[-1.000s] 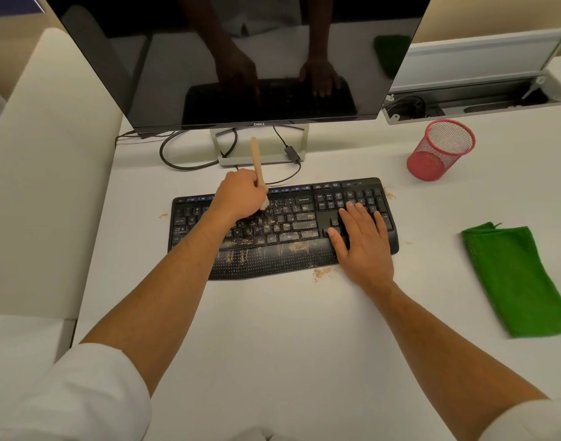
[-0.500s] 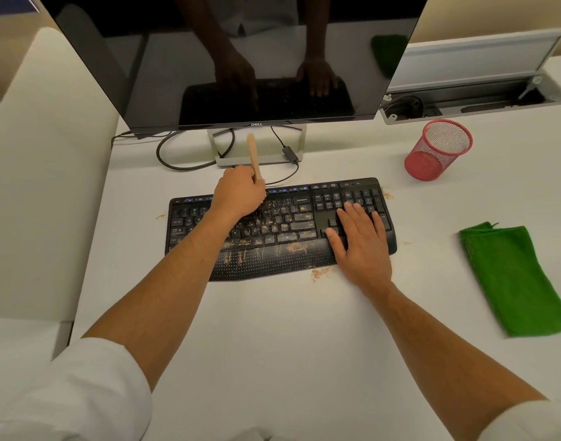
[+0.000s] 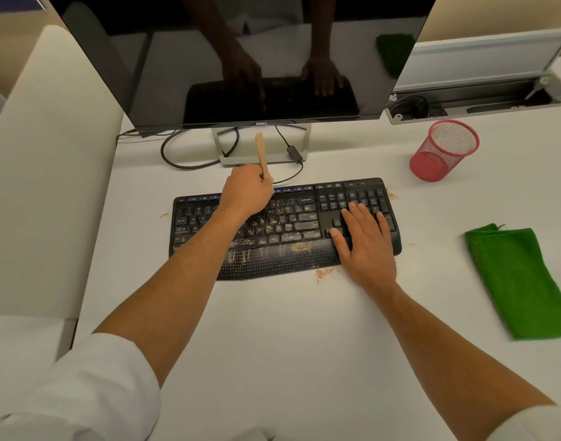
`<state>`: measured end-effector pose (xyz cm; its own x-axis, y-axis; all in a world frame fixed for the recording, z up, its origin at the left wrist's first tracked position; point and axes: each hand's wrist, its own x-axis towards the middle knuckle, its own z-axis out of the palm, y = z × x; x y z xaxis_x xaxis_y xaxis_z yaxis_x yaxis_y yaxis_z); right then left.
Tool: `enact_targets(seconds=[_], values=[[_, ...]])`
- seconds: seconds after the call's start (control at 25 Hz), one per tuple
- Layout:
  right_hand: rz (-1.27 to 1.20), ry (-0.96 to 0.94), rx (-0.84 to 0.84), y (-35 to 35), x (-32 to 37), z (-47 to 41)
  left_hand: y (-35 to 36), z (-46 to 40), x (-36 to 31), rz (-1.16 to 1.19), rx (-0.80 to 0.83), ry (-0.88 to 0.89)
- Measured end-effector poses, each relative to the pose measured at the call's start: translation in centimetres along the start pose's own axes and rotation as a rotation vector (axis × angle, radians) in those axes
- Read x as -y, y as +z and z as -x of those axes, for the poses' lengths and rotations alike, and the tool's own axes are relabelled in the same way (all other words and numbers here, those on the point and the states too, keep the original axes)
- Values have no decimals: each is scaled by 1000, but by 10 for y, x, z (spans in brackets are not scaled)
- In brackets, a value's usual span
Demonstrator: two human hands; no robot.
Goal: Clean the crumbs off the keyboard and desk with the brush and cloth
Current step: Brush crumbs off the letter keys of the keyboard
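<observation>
Left hand (image 3: 248, 192) grips 1 brush (image 3: 261, 153); right hand (image 3: 366, 241) flat, fingers straight, on 1 keyboard (image 3: 304, 218); 1 cloth (image 3: 521, 281) beside.

2 bare forearms, uncovered from wrist to just past the elbow. White sleeves (image 3: 91, 380) of smooth shirt cloth, pushed or rolled up, bunched in soft folds well back from the hands. Left hand (image 3: 247, 192) and right hand (image 3: 365, 246) both without rings, watch or gloves. Short, plain fingernails on the right fingers (image 3: 352, 214).
</observation>
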<state>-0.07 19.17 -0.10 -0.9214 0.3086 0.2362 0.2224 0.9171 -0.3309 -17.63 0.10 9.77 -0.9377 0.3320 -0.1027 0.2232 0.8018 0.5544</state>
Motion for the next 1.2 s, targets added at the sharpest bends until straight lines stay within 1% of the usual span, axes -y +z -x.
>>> enact_targets(seconds=[0.08,0.12,0.2,0.24,0.28,0.32,0.44,0.48,0.52,0.56,0.6,0.72,0.76,0.8,0.84,0.92,1.0,1.04,1.08,1.2], values=[[0,0,4,0,0,0,5,-1,4,-71,61,-45],[4,1,4,0,0,0,4,-2,4,-95,119,-75],[7,1,2,0,0,1,-4,-4,-1,-164,285,-107],[4,0,3,0,0,0,-8,-6,-2,-173,345,-125],[2,-1,5,0,0,0,-10,-7,-3,-144,359,-143],[2,0,6,0,0,0,-10,-8,-3,-84,326,-146],[5,3,4,-1,1,1,-2,-2,-3,84,71,-87],[4,3,5,0,0,1,2,0,-2,87,10,-64],[0,3,7,-1,0,1,5,2,0,54,-10,-48],[-3,3,10,-1,0,0,7,3,0,13,22,-49],[-2,4,12,-1,1,0,7,2,-1,-16,90,-62],[5,4,7,-1,1,1,-3,-1,-9,-83,366,-132],[3,3,8,-1,1,1,-8,-2,-12,-99,397,-141],[-1,3,9,-1,1,1,-10,-3,-13,-100,382,-131],[-3,3,9,-1,1,1,-9,-3,-15,-78,333,-106],[-4,4,3,-1,1,1,-4,-2,-17,-2,193,-38],[-8,5,-3,-2,1,1,2,1,-14,-10,100,30],[-12,5,1,-2,1,1,4,2,-12,-51,107,39],[-10,4,6,-2,2,0,5,1,-10,-89,148,32],[5,5,9,-1,1,0,0,-2,-12,-82,378,-60]])
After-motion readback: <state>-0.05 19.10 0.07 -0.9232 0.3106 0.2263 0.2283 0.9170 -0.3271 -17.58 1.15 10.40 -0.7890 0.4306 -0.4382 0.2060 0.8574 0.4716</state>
